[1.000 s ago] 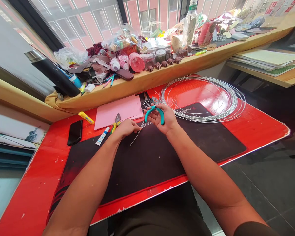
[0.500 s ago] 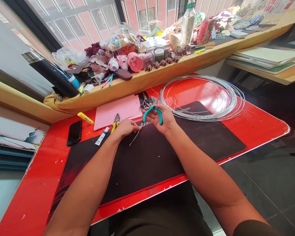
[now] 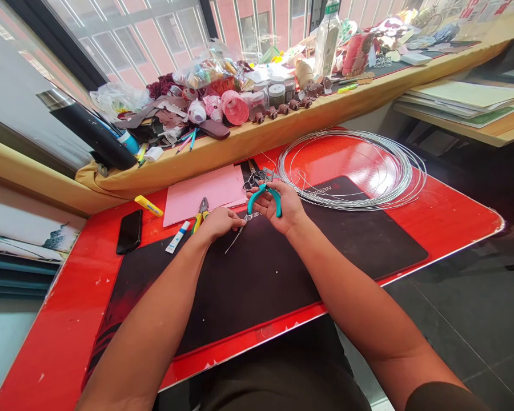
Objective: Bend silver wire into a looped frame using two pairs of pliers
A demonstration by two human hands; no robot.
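Note:
My left hand (image 3: pixel 223 222) pinches a small piece of bent silver wire (image 3: pixel 235 240) over the black mat. The wire's loose ends hang down toward me, and its looped part shows to the right of my fingertips. In my right hand (image 3: pixel 288 208) rest pliers with teal handles (image 3: pixel 277 202); the handles are spread apart and point toward me, while the jaws point away, near the scissors (image 3: pixel 251 184). Pliers with yellow and green handles (image 3: pixel 199 220) lie just beyond my left wrist, beside a white and blue tube (image 3: pixel 177 237).
A large coil of silver wire (image 3: pixel 411 191) lies at the right on the red table (image 3: pixel 458 220). Pink sheets (image 3: pixel 192 191), a yellow glue stick (image 3: pixel 149 206) and a black phone (image 3: pixel 129 232) are at the back left. Craft supplies crowd the windowsill (image 3: pixel 248 134).
Almost nothing differs. The pliers in my right hand have shifted very slightly left; my left hand keeps its pinch on the wire.

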